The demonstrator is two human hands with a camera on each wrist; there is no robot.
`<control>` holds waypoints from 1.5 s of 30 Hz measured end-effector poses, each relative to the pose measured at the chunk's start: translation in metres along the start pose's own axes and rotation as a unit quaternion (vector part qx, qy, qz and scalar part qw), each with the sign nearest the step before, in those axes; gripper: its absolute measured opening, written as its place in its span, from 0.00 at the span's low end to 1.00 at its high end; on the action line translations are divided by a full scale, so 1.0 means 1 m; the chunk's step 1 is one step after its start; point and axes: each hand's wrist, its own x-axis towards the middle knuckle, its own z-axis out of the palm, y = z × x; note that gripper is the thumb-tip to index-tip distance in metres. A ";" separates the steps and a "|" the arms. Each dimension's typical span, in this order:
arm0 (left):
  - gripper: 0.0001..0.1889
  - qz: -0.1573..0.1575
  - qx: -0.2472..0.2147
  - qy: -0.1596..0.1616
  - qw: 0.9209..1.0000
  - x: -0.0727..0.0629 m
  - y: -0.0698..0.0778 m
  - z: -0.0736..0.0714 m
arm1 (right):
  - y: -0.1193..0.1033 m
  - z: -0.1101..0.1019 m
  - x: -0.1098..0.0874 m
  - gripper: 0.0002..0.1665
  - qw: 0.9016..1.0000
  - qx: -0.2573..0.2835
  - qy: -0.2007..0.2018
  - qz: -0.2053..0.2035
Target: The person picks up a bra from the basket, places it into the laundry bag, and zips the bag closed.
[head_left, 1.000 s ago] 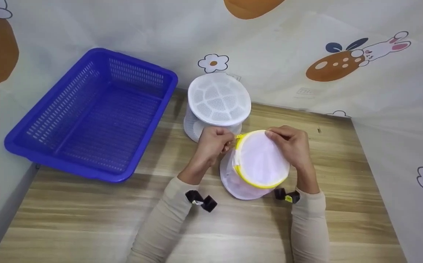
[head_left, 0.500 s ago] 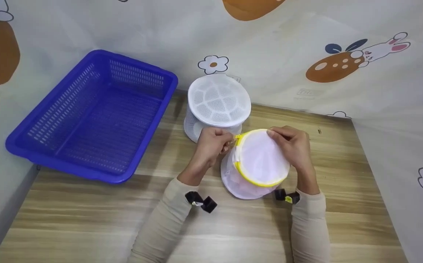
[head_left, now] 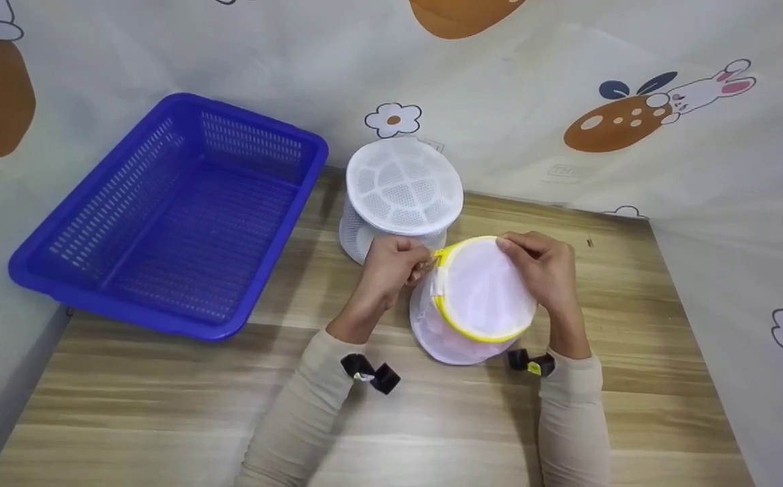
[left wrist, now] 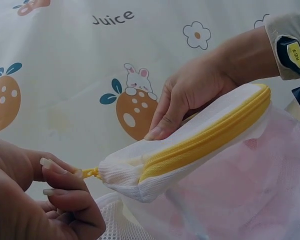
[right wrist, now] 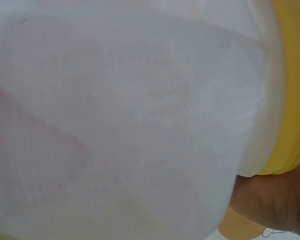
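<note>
A white mesh laundry bag (head_left: pixel 486 291) with a yellow zipper (left wrist: pixel 205 137) round its top stands on the table, something pinkish showing through its side. My left hand (head_left: pixel 391 270) pinches the yellow zipper pull (left wrist: pixel 92 173) between thumb and fingertips, at the far left of the lid's edge. White fabric covers the zipper's end beside the pull. On the opposite side, my right hand (head_left: pixel 546 267) grips the bag's top rim, thumb lying on the lid. Sheer mesh (right wrist: pixel 130 120) fills most of the right wrist view.
A second white mesh laundry bag (head_left: pixel 405 186) stands upright just behind the left hand. To the left is a large blue plastic basket (head_left: pixel 290 223). Patterned cloth walls (head_left: pixel 513 88) enclose the wooden table (head_left: pixel 182 412) at the back and sides.
The bag's lid and base have shifted slightly away from me, the right hand moving a little with the rim. My left hand keeps its pinch on the zipper pull, almost still.
</note>
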 end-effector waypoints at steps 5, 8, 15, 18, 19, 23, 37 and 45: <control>0.14 0.001 0.004 -0.001 1.000 0.000 0.000 0.000 | 0.003 -0.001 0.000 0.05 1.000 0.008 -0.002 0.001; 0.14 -0.001 0.012 -0.002 1.000 0.000 0.000 0.001 | 0.003 -0.002 0.000 0.05 1.000 0.005 -0.002 0.008; 0.14 -0.003 0.024 0.001 1.000 0.000 0.000 0.001 | -0.021 -0.005 -0.002 0.05 1.000 -0.009 -0.007 0.009; 0.14 -0.004 0.021 0.004 1.000 0.000 0.000 0.002 | -0.033 -0.005 -0.003 0.06 1.000 -0.013 -0.006 0.012; 0.14 -0.003 0.020 0.005 1.000 -0.001 0.000 0.002 | -0.033 -0.005 -0.003 0.06 1.000 -0.012 -0.005 0.013; 0.14 -0.004 0.020 0.007 1.000 -0.001 0.000 0.003 | -0.016 -0.004 -0.002 0.06 1.000 -0.011 0.005 0.023; 0.14 -0.002 0.025 0.001 1.000 -0.003 0.001 0.001 | 0.002 -0.005 0.000 0.09 0.999 -0.002 0.016 0.033; 0.16 -0.007 0.055 -0.002 0.998 -0.002 0.000 0.001 | -0.021 -0.005 -0.002 0.07 0.998 -0.029 0.031 0.047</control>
